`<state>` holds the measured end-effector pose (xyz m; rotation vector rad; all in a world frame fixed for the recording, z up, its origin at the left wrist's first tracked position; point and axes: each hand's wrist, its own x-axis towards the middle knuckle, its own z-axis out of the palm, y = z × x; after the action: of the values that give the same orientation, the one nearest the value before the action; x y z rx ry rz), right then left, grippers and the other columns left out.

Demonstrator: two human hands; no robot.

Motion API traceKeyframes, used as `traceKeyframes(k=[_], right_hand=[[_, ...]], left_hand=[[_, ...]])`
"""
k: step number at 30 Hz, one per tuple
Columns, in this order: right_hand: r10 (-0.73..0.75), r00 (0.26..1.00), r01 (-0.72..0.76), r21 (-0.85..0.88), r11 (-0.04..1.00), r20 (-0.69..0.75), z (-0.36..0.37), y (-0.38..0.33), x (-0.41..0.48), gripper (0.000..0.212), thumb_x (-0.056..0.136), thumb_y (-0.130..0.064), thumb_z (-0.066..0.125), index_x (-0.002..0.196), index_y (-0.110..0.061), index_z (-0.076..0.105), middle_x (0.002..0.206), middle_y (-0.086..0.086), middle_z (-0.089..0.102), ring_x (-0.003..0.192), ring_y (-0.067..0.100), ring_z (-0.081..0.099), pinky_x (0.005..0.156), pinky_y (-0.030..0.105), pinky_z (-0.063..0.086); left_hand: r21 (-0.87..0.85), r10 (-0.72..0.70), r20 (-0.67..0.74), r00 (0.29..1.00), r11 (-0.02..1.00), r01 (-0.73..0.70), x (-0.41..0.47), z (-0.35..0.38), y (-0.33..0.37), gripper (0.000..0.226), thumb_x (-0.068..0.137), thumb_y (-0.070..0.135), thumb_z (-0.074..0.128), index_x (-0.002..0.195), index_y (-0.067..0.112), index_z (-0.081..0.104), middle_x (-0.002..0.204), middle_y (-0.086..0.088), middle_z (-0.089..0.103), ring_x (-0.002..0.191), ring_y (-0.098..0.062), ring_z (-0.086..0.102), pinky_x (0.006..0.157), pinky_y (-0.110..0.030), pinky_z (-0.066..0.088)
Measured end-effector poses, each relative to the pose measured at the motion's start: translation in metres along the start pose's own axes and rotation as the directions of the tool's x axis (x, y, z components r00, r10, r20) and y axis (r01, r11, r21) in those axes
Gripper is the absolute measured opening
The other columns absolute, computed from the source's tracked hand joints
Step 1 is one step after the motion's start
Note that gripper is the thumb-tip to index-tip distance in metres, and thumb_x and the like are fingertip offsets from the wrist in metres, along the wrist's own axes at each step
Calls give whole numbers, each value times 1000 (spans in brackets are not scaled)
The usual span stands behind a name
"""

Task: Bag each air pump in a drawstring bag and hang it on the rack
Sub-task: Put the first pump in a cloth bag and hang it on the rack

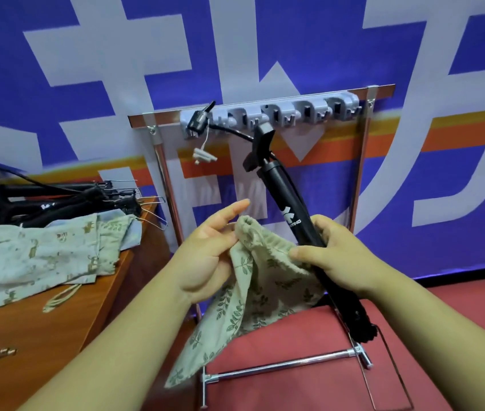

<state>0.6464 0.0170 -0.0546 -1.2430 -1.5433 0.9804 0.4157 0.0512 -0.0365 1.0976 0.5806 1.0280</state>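
Two hands work: the right hand (333, 250) grips the air pump (288, 200) plus the hem of the drawstring bag (253, 292); the left hand (208, 250), just beside, pinches its mouth. Barely opened, that mouth may snag the pump's foot.

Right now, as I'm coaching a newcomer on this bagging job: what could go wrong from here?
The right hand grips both the air pump and the rim of the drawstring bag, so the pump may slip on regripping. The pump's lower end lies outside the bag. Its hose head sits by the rack and might snag on its clips.
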Motion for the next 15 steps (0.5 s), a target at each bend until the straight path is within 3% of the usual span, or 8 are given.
traceKeyframes(k=[2,4,7,9,10,12,15], right_hand=[[7,1000,-8,66,998,12,-2,-1,4,27,86,-14,76,105,-12,56,70,-3,69,64,13,63,62,30,48],[0,1000,1,77,997,-2,-4,-2,8,24,86,-13,76,98,-13,55,64,-10,59,60,11,58,60,30,45],[0,1000,2,59,998,-26,-6,-2,11,28,82,-23,79,97,-16,57,67,-7,55,64,15,58,62,36,47],[16,999,-15,22,1000,-36,-6,-2,11,27,81,-26,80,95,-20,58,69,-2,59,63,18,61,62,37,50],[20,999,-20,8,1000,-36,-6,-2,12,25,82,-26,79,93,-22,57,68,-2,59,63,18,61,61,37,49],[19,999,-20,-19,1000,-42,-4,-3,12,24,82,-28,79,90,-24,56,66,-8,56,61,15,58,62,36,48],[20,998,-25,-76,997,-59,-2,-6,14,26,81,-29,79,90,-24,56,64,-13,53,60,12,55,62,35,46]], left_hand=[[18,-36,-1,999,999,36,-2,-2,1,46,95,-11,45,94,17,82,90,-12,71,81,-26,71,75,-38,62],[56,-86,10,996,995,86,-4,-2,3,53,92,-14,35,79,10,80,86,-16,71,78,-25,72,71,-37,61],[160,-176,101,979,974,158,-4,-5,6,35,82,15,41,77,5,75,79,-14,68,71,-23,65,67,-34,54],[419,-211,59,976,893,168,-5,-4,9,40,85,40,52,73,9,74,74,-8,66,68,-18,60,68,-30,50],[583,-189,20,982,800,142,-4,-4,10,40,85,47,61,70,12,74,72,-5,65,68,-16,58,71,-30,49],[798,-149,30,988,599,66,-2,-2,11,29,81,37,79,69,12,72,69,0,65,67,-11,58,70,-24,50],[836,-225,112,968,547,30,-4,6,10,19,78,11,85,86,6,69,74,-3,67,65,-8,60,70,-20,50]])
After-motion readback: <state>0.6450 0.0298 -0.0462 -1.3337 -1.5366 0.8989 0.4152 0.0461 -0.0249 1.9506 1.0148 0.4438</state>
